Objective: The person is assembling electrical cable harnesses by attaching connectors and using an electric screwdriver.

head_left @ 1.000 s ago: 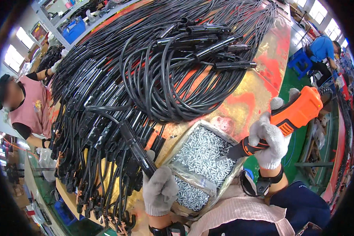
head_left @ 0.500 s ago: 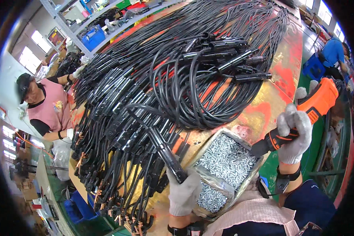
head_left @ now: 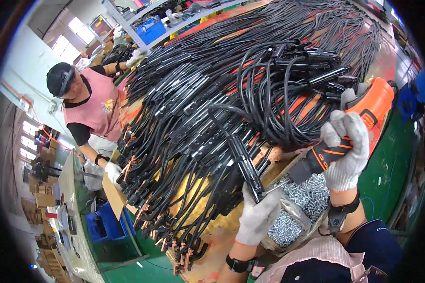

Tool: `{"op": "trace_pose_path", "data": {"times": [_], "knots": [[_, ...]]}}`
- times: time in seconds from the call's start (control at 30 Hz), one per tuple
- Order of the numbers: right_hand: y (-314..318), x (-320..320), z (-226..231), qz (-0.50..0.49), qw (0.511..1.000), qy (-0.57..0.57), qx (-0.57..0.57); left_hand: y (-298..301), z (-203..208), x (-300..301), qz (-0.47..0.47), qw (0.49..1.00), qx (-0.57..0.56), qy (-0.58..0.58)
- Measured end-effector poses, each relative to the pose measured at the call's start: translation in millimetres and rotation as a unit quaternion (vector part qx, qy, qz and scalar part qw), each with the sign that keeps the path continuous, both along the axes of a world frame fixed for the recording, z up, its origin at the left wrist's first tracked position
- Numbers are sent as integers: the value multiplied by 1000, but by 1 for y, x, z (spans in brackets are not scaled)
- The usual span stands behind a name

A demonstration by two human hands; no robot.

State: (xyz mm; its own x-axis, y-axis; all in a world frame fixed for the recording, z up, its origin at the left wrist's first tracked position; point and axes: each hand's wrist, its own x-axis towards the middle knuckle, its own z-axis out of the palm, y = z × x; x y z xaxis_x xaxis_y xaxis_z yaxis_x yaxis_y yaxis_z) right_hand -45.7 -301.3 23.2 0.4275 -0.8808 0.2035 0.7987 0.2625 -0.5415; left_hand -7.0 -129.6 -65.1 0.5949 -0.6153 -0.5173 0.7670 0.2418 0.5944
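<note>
My left hand (head_left: 256, 218), in a white knit glove, is closed around the lower end of a black tubular handle (head_left: 244, 166) fitted to a black cable. My right hand (head_left: 347, 162), also gloved, grips an orange and black power screwdriver (head_left: 369, 111) from above the screw box. Its bit (head_left: 275, 188) slants down to the left, with its tip at the handle's end beside my left fingers. Whether tip and handle touch, I cannot tell. Below the driver, an open plastic-lined box (head_left: 288, 203) holds many small silver screws (head_left: 311, 195).
Black cables with handles (head_left: 189, 101) cover most of the table, several ending in copper-coloured parts (head_left: 182, 252). A coiled bundle (head_left: 288, 104) lies beyond my hands. At left, a co-worker in a pink apron (head_left: 97, 101) reaches to the pile. A shelf with a blue bin (head_left: 151, 31) stands behind.
The driver has come left and its bit, earlier over the screws, is now at the end of the handle. My view has swung left, showing more of the co-worker.
</note>
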Motion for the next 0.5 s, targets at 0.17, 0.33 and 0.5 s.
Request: {"op": "trace_pose_path", "data": {"times": [0.17, 0.33, 0.5], "knots": [[-1, 3, -20, 32, 999, 7, -1, 5, -8, 2, -26, 998, -55, 9], [6, 7, -24, 22, 1000, 14, 14, 6, -11, 3, -29, 996, -79, 11], [3, -4, -35, -20, 997, 78, 22, 5, -6, 3, -38, 998, -52, 15]]}}
